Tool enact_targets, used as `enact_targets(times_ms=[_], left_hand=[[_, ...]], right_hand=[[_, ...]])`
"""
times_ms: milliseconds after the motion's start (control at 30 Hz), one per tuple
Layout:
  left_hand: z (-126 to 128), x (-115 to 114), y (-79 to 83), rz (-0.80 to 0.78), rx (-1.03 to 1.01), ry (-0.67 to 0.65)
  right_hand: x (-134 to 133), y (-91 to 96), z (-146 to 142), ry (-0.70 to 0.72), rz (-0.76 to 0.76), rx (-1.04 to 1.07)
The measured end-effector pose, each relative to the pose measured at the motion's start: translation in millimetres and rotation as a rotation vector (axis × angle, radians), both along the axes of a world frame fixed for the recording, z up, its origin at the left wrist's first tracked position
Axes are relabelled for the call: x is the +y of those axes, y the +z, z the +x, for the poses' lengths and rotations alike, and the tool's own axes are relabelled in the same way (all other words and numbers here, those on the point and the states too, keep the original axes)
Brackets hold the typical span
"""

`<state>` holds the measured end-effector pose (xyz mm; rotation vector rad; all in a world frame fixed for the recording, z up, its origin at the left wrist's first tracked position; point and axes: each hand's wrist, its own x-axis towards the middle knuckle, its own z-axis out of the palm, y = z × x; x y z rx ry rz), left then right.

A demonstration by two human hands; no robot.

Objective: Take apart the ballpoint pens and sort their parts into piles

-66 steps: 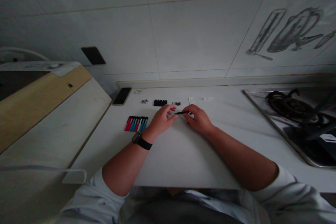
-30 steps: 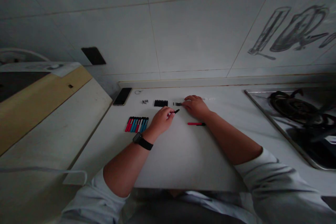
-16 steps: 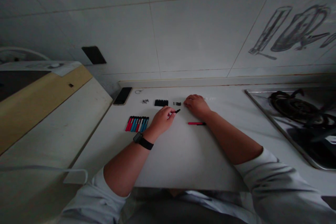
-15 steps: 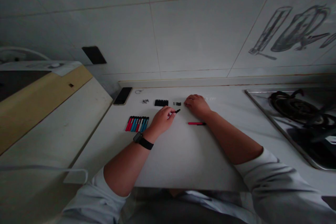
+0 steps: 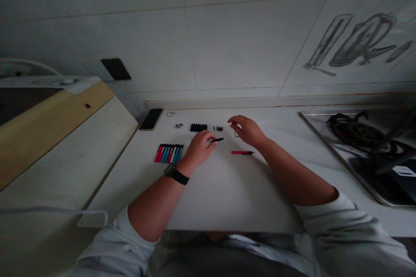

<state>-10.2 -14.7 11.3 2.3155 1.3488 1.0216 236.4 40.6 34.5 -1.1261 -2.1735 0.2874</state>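
Note:
My left hand (image 5: 202,143) pinches a short black pen part (image 5: 217,140) between thumb and fingers, pointing right. To the right, my right hand (image 5: 248,130) is raised slightly over the counter, thumb and fingertips drawn together. Whatever it may hold is too small to make out. A red pen barrel with a black end (image 5: 242,152) lies below it. Beyond my left hand sit a row of black pen parts (image 5: 198,127), small dark clips (image 5: 219,129) and a small pile of metallic pieces (image 5: 178,126). Several red, blue and white pen barrels (image 5: 169,153) are lined up beside my left wrist.
A phone (image 5: 151,119) lies at the back left corner, near a thin ring-shaped item (image 5: 170,114). A gas stove (image 5: 360,151) takes up the right side. A white cabinet (image 5: 81,151) borders the counter (image 5: 234,199) on the left; a tiled wall rises behind.
My right hand has lifted from the counter behind the clips, its fingers now pinched and shifted slightly right. The black part in my left hand has turned closer to level.

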Motion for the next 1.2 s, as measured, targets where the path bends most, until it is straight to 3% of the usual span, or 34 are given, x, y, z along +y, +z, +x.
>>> enact_targets(times_ms=[200, 400, 1200], left_hand=[[1.9, -1.6, 1.5, 0.036, -0.076, -0.033], [2.7, -4.1, 2.9, 0.047, -0.074, -0.062], [4.4, -4.8, 0.1, 0.073, -0.090, -0.156]], right_hand=[[-32.0, -7.6, -2.8, 0.032, -0.261, 0.474], [-40.2, -20.7, -14.5, 0.076, -0.432, 0.689], [-49.6, -31.3, -22.4, 0.136, -0.455, 0.571]])
